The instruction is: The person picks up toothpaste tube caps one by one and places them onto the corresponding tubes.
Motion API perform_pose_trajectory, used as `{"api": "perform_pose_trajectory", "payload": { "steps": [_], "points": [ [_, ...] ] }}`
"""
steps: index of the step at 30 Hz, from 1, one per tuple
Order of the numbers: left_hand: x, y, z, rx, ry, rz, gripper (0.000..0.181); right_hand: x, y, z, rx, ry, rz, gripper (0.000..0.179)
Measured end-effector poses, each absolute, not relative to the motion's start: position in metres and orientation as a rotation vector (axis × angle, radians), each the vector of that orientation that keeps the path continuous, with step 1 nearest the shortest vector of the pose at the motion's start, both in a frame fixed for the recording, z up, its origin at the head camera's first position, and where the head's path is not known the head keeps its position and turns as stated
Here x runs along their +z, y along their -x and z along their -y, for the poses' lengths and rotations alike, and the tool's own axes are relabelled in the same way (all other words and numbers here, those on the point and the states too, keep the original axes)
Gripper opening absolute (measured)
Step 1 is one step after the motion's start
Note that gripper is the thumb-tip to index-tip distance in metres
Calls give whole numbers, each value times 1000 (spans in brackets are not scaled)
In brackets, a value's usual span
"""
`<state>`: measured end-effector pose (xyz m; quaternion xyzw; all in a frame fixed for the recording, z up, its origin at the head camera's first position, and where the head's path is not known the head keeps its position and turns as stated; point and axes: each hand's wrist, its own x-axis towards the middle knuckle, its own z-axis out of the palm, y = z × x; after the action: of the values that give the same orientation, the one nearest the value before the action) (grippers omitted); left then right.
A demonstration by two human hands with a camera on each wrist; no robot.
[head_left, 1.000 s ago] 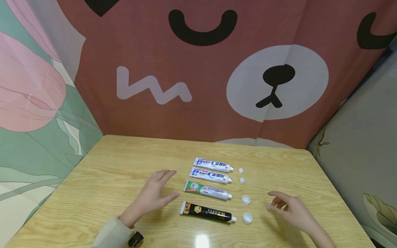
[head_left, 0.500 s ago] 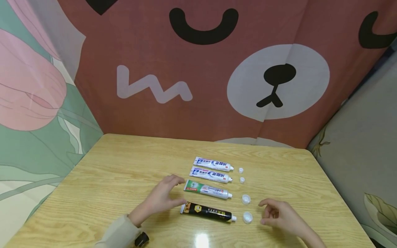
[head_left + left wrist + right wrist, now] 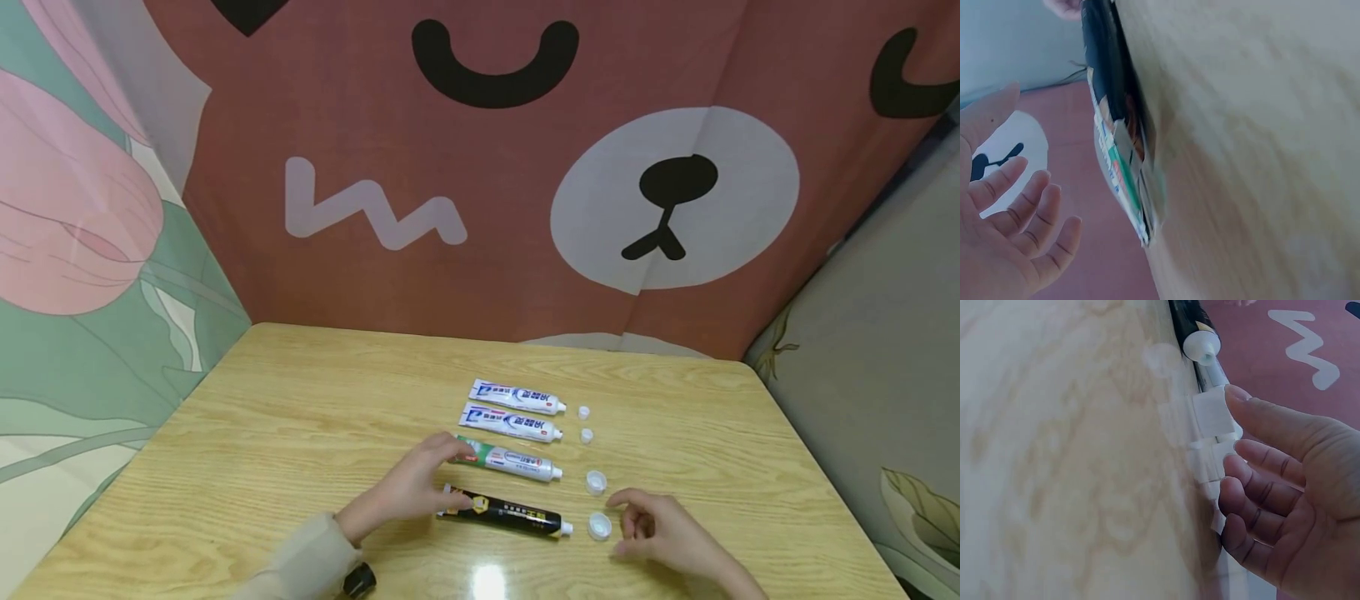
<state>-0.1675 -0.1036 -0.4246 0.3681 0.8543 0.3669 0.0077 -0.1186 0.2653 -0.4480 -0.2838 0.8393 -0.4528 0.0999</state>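
Observation:
In the head view, a black toothpaste tube (image 3: 517, 517) lies nearest me, its bare nozzle pointing right. A green and silver toothpaste tube (image 3: 521, 463) lies beyond it. My left hand (image 3: 408, 485) reaches over the crimped ends of both, thumb by the black one; its fingers look spread and relaxed in the left wrist view. A large white cap (image 3: 599, 527) sits just right of the black tube's nozzle, with another white cap (image 3: 596, 482) behind it. My right hand (image 3: 663, 532) is beside the nearer cap, fingers loosely bent with nothing between them.
Two white and blue toothpaste tubes (image 3: 517, 397) lie farther back, with two small white caps (image 3: 585, 424) to their right. The wooden table (image 3: 322, 375) ends at a bear-print cloth (image 3: 375, 283). A black device (image 3: 360, 580) is at my left wrist.
My left hand has moved right, from beside the tubes to over the black and green tubes' ends. My right hand has come left and nearer to me, up beside the closest cap.

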Motion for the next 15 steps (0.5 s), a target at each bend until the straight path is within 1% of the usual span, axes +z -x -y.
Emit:
{"api": "perform_pose_trajectory", "payload": {
  "steps": [4,10,15],
  "points": [
    [-427,166,97,1119,-1158,-2646,53,-449,119,-262,-1314,842,-2515,43],
    [-427,164,89,997,-1116,-2633,60,-447,119,-260,-1289,825,-2506,46],
    [-428,165,84,912,-1151,-2625,62,-448,121,-258,-1256,828,-2501,44]
  ]
}}
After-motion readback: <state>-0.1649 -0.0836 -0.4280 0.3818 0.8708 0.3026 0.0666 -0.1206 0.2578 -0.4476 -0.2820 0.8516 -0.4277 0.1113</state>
